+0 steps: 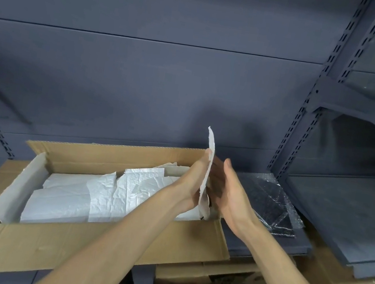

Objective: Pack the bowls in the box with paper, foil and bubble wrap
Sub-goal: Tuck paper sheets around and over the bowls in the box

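Note:
An open cardboard box [97,248] lies on a grey shelf, its flaps folded out. Crumpled white paper [86,196] lines its bottom and left wall. No bowl shows. My left hand [193,183] holds a white paper sheet [208,160] upright, edge-on, over the box's right end. My right hand [234,195] is flat and open just to the right of the sheet, palm facing it, fingers apart. Whether it touches the sheet I cannot tell. A piece of bubble wrap [271,201] lies on the shelf to the right of the box.
The grey metal shelf back wall [141,83] rises behind the box. A slotted upright post [314,101] stands at the right, with another shelf board [349,215] beyond it. More cardboard boxes [194,280] sit below the shelf.

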